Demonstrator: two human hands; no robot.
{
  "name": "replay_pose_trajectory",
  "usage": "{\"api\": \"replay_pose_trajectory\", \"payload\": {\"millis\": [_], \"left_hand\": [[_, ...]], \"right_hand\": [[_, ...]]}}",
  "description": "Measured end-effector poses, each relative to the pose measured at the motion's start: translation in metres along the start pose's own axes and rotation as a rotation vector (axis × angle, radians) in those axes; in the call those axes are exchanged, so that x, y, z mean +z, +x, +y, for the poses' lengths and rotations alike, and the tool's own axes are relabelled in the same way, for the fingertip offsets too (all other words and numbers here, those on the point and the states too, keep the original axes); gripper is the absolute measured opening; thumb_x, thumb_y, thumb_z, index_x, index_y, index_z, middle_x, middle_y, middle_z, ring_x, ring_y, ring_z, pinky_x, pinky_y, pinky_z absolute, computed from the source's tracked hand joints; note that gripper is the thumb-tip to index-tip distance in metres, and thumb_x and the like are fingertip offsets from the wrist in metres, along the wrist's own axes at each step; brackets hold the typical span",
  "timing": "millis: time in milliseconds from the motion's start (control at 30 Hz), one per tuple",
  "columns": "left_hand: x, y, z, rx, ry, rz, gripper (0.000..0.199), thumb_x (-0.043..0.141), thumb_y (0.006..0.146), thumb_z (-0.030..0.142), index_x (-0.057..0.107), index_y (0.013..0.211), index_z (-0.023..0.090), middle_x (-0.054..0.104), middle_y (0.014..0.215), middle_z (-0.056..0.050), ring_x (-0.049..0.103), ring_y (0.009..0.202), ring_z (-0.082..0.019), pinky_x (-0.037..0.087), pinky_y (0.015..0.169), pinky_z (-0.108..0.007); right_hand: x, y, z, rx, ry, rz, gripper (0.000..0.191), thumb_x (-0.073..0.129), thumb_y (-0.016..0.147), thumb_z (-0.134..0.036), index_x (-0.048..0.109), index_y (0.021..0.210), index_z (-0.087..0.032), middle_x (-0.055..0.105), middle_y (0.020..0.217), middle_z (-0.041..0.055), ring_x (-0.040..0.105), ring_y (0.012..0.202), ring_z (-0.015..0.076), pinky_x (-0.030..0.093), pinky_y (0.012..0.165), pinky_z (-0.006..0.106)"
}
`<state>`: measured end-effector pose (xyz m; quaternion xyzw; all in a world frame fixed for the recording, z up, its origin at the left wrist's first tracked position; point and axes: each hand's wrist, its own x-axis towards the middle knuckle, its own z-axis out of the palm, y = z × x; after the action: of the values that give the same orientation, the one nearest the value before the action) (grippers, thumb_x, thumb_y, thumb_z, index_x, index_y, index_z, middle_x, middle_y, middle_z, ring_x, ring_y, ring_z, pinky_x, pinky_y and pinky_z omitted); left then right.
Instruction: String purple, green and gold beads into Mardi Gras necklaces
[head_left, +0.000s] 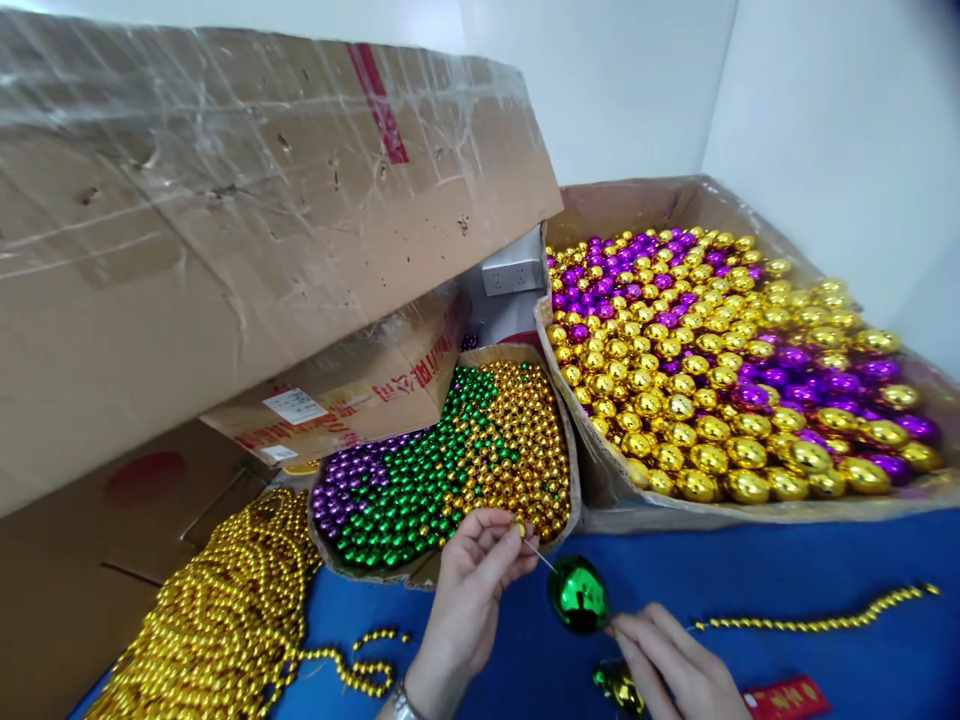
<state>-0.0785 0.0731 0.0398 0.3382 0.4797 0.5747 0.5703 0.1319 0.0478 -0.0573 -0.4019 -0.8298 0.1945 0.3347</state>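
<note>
Green ball on thread — left hand pinches gold bead up-left of it. Right hand, fingers narrow, at its lower-right edge — pinch point hidden.

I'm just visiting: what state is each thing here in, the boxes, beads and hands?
Left hand, pinching small gold bead
String, straight
Green ball, between the hands
Right hand, fingertips at ball's edge
Right box, open, bead-filled
Middle box, open, bead-filled
Gold strands, heaped
Red label, partly hidden

You are facing a taped cardboard panel; a white socket is showing below it, and pale walls are rising behind.
</note>
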Motion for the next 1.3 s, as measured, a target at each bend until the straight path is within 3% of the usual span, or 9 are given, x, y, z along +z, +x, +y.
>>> {"api": "replay_pose_trajectory", "payload": {"millis": [267, 433, 533, 633, 767, 900, 1000, 1133, 1300], "left_hand": [[0.008, -0.010, -0.021, 0.199, 0.514, -0.110, 0.010, 0.063, 0.079, 0.026, 0.067, 0.084, 0.018, 0.070, 0.090, -0.007, 0.063, 0.085, -0.020, 0.048, 0.077, -0.028], [0.018, -0.014, -0.011, 0.386, 0.671, -0.129, 0.009, 0.060, 0.080, 0.022, 0.069, 0.077, 0.021, 0.069, 0.093, -0.007, 0.062, 0.089, -0.022, 0.047, 0.081, -0.031], [0.031, -0.013, 0.008, 0.432, 0.653, -0.157, 0.009, 0.061, 0.079, 0.020, 0.070, 0.077, 0.021, 0.068, 0.093, -0.008, 0.061, 0.088, -0.023, 0.046, 0.082, -0.032], [0.044, -0.012, 0.021, 0.411, 0.531, -0.149, 0.006, 0.065, 0.075, 0.020, 0.071, 0.074, 0.020, 0.068, 0.092, -0.009, 0.060, 0.089, -0.024, 0.046, 0.083, -0.032], [0.047, -0.013, 0.005, 0.317, 0.317, -0.094, 0.018, 0.068, 0.072, 0.021, 0.070, 0.090, 0.020, 0.067, 0.101, -0.009, 0.059, 0.098, -0.025, 0.044, 0.090, -0.032], [0.046, -0.010, -0.046, 0.278, 0.501, -0.362, 0.050, 0.070, 0.069, 0.020, 0.058, 0.117, 0.021, 0.058, 0.122, -0.011, 0.050, 0.113, -0.027, 0.035, 0.101, -0.039], [0.053, 0.000, -0.069, 0.364, 0.755, -0.635, 0.030, 0.064, 0.075, 0.021, 0.063, 0.104, 0.020, 0.062, 0.109, -0.011, 0.054, 0.104, -0.026, 0.041, 0.093, -0.040], [0.058, 0.017, -0.064, 0.563, 0.974, -0.573, 0.019, 0.053, 0.082, 0.019, 0.063, 0.098, 0.021, 0.059, 0.108, -0.011, 0.054, 0.102, -0.024, 0.044, 0.090, -0.037], [0.036, 0.016, -0.070, 0.787, 1.242, -0.571, 0.041, 0.047, 0.083, 0.011, 0.052, 0.121, 0.024, 0.055, 0.119, -0.012, 0.047, 0.115, -0.027, 0.039, 0.097, -0.043]], "right_hand": [[0.003, 0.015, 0.004, 0.178, 0.189, 0.019, 0.016, 0.041, 0.092, -0.018, 0.053, 0.102, -0.021, 0.065, 0.088, 0.0046, 0.064, 0.081, 0.0160, 0.052, 0.071, 0.025], [-0.016, 0.022, 0.007, 0.202, 0.189, -0.010, 0.031, 0.038, 0.092, -0.017, 0.049, 0.121, -0.019, 0.064, 0.107, 0.0097, 0.062, 0.098, 0.0179, 0.049, 0.084, 0.030], [-0.029, 0.034, -0.005, 0.167, 0.217, -0.039, 0.031, 0.040, 0.093, -0.020, 0.050, 0.122, -0.020, 0.061, 0.111, 0.0090, 0.058, 0.104, 0.0182, 0.046, 0.089, 0.031], [-0.036, 0.045, -0.016, 0.114, 0.258, -0.067, 0.022, 0.040, 0.094, -0.022, 0.060, 0.103, -0.020, 0.063, 0.094, 0.0055, 0.060, 0.089, 0.0169, 0.046, 0.079, 0.028], [-0.043, 0.050, -0.018, 0.132, 0.263, -0.018, 0.026, 0.037, 0.095, -0.023, 0.059, 0.082, -0.018, 0.060, 0.075, 0.0018, 0.057, 0.071, 0.0139, 0.043, 0.065, 0.024], [-0.058, 0.056, -0.023, 0.141, 0.330, -0.007, 0.025, 0.035, 0.096, -0.023, 0.056, 0.082, -0.018, 0.058, 0.069, -0.0024, 0.056, 0.060, 0.0088, 0.042, 0.057, 0.018], [-0.077, 0.064, -0.033, 0.154, 0.377, 0.006, 0.023, 0.035, 0.097, -0.025, 0.055, 0.087, -0.019, 0.058, 0.069, -0.0036, 0.057, 0.060, 0.0075, 0.043, 0.057, 0.017], [-0.123, 0.063, -0.041, 0.194, 0.623, 0.183, 0.020, 0.039, 0.096, -0.029, 0.055, 0.089, -0.020, 0.055, 0.063, -0.0041, 0.054, 0.056, 0.0081, 0.044, 0.054, 0.020], [-0.189, 0.030, -0.033, 0.163, 0.947, 0.695, 0.009, 0.051, 0.092, -0.029, 0.057, 0.089, -0.023, 0.047, 0.062, -0.0044, 0.046, 0.051, 0.0071, 0.037, 0.045, 0.018]]}}
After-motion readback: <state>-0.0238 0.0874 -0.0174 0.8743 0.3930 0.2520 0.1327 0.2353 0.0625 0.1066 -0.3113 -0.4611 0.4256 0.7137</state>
